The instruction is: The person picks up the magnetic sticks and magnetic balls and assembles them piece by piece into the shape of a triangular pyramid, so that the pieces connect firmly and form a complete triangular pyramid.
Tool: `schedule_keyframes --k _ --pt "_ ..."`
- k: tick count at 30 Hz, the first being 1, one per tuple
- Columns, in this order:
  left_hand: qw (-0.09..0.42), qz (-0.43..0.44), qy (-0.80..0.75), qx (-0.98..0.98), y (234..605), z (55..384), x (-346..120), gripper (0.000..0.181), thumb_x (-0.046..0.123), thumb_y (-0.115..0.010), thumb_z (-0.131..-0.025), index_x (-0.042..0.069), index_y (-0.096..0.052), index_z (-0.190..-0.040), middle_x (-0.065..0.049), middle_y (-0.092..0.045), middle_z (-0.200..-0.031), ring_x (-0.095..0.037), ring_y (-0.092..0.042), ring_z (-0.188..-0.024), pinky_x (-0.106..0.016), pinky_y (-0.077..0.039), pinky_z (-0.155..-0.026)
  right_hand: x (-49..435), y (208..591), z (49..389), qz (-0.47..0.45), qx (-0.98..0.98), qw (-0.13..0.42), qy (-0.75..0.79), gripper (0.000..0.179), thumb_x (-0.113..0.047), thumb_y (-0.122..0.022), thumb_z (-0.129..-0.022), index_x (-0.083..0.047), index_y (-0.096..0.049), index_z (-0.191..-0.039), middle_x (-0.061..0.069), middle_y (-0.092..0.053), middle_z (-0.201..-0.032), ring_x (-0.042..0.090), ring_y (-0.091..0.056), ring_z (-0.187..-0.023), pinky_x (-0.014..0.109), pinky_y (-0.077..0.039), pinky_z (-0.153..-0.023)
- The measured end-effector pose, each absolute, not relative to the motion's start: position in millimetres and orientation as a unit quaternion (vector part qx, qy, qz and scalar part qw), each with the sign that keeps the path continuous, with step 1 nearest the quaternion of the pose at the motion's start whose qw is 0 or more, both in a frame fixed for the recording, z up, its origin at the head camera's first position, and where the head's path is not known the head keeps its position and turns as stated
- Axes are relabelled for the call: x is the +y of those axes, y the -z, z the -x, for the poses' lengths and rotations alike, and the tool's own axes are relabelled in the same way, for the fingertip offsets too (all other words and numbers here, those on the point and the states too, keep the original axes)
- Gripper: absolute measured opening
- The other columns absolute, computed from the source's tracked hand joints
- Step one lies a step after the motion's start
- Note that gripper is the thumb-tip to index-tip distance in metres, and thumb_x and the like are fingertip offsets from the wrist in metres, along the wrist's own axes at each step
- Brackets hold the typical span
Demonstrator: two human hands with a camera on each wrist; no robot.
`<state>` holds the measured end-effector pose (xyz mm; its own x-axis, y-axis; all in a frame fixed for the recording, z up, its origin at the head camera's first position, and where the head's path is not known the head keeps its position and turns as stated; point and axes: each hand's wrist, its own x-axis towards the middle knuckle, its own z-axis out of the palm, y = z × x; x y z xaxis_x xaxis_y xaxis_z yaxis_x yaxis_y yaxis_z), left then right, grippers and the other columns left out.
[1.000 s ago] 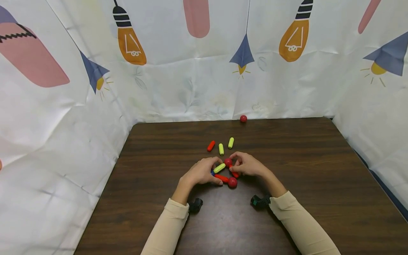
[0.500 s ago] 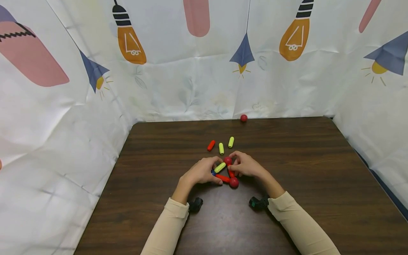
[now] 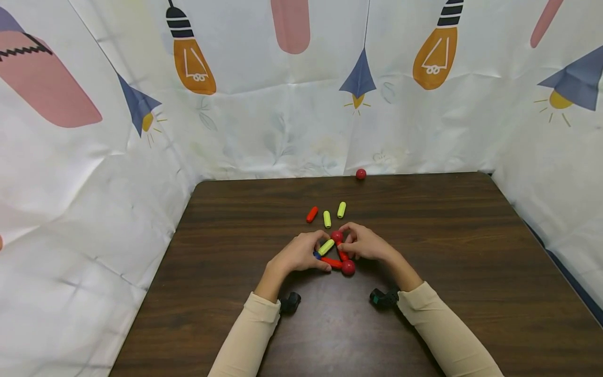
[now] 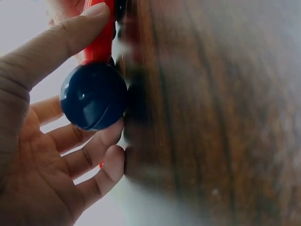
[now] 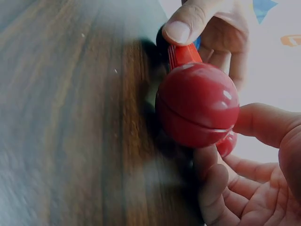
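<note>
In the head view my left hand (image 3: 301, 254) curls round a toy frame of rods and balls. Its thumb presses a red rod (image 4: 99, 47) that meets a blue ball (image 4: 93, 96); a yellow rod (image 3: 326, 247) slants up from that corner. My right hand (image 3: 367, 243) pinches a second red rod (image 3: 343, 252), which stands between the far red ball (image 3: 336, 236) and the near red ball (image 5: 197, 103). The first red rod also reaches this near ball. Whether the yellow rod touches the far ball cannot be told.
Beyond the hands lie a loose red rod (image 3: 312, 214) and two yellow rods, one (image 3: 327, 219) beside the other (image 3: 341, 210). Another red ball (image 3: 360, 174) sits at the back edge of the dark wood table (image 3: 226, 209). A printed white cloth (image 3: 292, 131) hangs behind.
The right hand's red rod has swung left, its lower end now meeting the near red ball. The first red rod and that ball have shifted slightly right. The left hand has barely moved.
</note>
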<state>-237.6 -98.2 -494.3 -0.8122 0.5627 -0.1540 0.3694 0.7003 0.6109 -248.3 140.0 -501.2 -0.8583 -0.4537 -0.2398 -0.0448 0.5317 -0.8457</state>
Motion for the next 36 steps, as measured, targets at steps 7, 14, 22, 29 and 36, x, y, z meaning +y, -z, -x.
schedule_keyframes --k 7,14,22,29,36 --pt "0.172 -0.278 -0.316 0.891 490.0 235.6 -101.2 0.075 0.029 -0.091 -0.078 0.014 -0.053 -0.141 0.002 -0.063 -0.093 -0.012 -0.058 -0.081 -0.029 -0.049 -0.074 146.4 505.3 252.8 0.174 0.836 0.214 0.475 0.046 -0.014 -0.071 -0.096 -0.001 -0.052 -0.136 0.005 -0.063 -0.084 0.015 -0.055 -0.06 0.029 -0.05 -0.058" --pt "0.193 -0.287 -0.328 0.879 486.4 236.8 -108.3 0.08 0.025 -0.092 -0.077 0.014 -0.05 -0.145 0.001 -0.063 -0.095 -0.013 -0.06 -0.08 -0.029 -0.051 -0.077 148.8 502.8 252.5 0.187 0.837 0.201 0.474 0.044 -0.013 -0.069 -0.097 -0.002 -0.053 -0.136 0.008 -0.064 -0.089 0.014 -0.053 -0.061 0.026 -0.047 -0.056" --pt "0.202 -0.3 -0.344 0.867 488.4 238.7 -111.4 0.087 0.024 -0.093 -0.076 0.015 -0.047 -0.15 0.0 -0.064 -0.095 -0.012 -0.061 -0.077 -0.028 -0.052 -0.074 151.0 507.5 255.1 0.184 0.839 0.184 0.478 0.041 -0.013 -0.07 -0.097 -0.005 -0.057 -0.135 0.008 -0.065 -0.094 0.018 -0.056 -0.07 0.028 -0.045 -0.065" --pt "0.201 -0.302 -0.348 0.864 491.8 238.8 -111.8 0.086 0.022 -0.092 -0.077 0.016 -0.048 -0.15 0.001 -0.065 -0.09 -0.011 -0.062 -0.075 -0.027 -0.052 -0.072 157.1 506.7 257.1 0.183 0.837 0.185 0.482 0.04 -0.015 -0.067 -0.099 -0.003 -0.056 -0.136 0.01 -0.065 -0.095 0.019 -0.056 -0.07 0.03 -0.05 -0.063" --pt "0.203 -0.301 -0.343 0.867 490.9 237.6 -110.7 0.083 0.022 -0.091 -0.078 0.016 -0.049 -0.149 0.002 -0.066 -0.09 -0.011 -0.064 -0.075 -0.026 -0.053 -0.072 176.9 507.9 267.5 0.139 0.833 0.175 0.507 0.041 -0.021 -0.065 -0.101 -0.004 -0.056 -0.138 0.015 -0.067 -0.099 0.023 -0.064 -0.078 0.033 -0.053 -0.067"
